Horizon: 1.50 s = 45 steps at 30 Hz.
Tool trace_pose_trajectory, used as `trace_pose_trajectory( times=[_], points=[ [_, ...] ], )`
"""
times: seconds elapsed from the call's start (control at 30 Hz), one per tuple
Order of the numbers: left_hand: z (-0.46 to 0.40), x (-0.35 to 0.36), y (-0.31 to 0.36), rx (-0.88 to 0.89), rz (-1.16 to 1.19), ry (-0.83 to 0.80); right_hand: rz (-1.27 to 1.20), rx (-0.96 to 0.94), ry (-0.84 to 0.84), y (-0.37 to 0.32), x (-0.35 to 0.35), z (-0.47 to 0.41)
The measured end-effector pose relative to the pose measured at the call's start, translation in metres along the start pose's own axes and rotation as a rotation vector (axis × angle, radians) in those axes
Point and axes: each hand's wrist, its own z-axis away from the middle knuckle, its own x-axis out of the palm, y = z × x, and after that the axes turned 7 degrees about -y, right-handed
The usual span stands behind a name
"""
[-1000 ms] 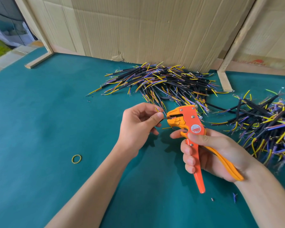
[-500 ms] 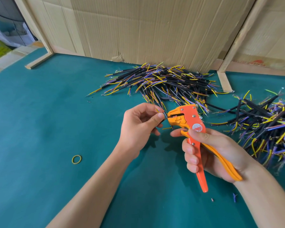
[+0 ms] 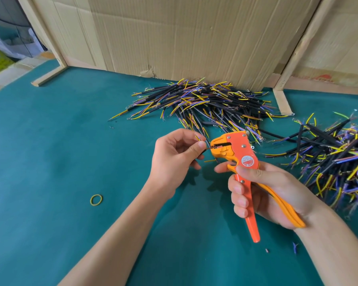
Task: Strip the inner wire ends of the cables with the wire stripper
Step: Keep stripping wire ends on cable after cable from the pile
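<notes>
My right hand (image 3: 262,193) grips the orange wire stripper (image 3: 238,151) by its two handles, jaws pointing left. My left hand (image 3: 174,159) pinches a short black cable (image 3: 203,152) between thumb and fingers; its yellow inner wires stick up past my fingertips. One thin wire end reaches into the stripper's jaws. Most of the cable is hidden inside my left hand.
A heap of black cables with yellow and purple wires (image 3: 211,102) lies against the cardboard wall (image 3: 184,34). A second heap (image 3: 335,159) spreads at the right. A yellow rubber band (image 3: 96,200) and small insulation scraps (image 3: 295,247) lie on the green mat (image 3: 50,151).
The stripper and both hands have shifted slightly. The wire end drew back from the jaws half a second ago and now sits in them again.
</notes>
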Motion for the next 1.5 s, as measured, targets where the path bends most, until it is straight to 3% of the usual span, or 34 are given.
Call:
trace_pose_trajectory(
  times=[0.47, 0.7, 0.97, 1.23, 1.5],
  points=[
    [-0.001, 0.000, -0.002, -0.010, 0.019, 0.002, 0.001, -0.033, 0.036, 0.001, 0.007, -0.003],
    [-0.002, 0.002, -0.006, -0.061, 0.014, 0.044, 0.003, -0.097, 0.157, 0.007, 0.015, -0.009],
    [-0.002, 0.003, -0.004, -0.057, 0.009, 0.053, -0.093, -0.133, 0.110, 0.010, 0.011, -0.003],
    [0.001, -0.001, 0.001, -0.205, 0.069, 0.120, -0.197, -0.208, 0.199, 0.007, 0.001, 0.001],
    [-0.004, 0.021, 0.036, -0.266, 0.123, 0.070, -0.179, -0.179, 0.236, 0.006, 0.006, 0.000]
  ],
)
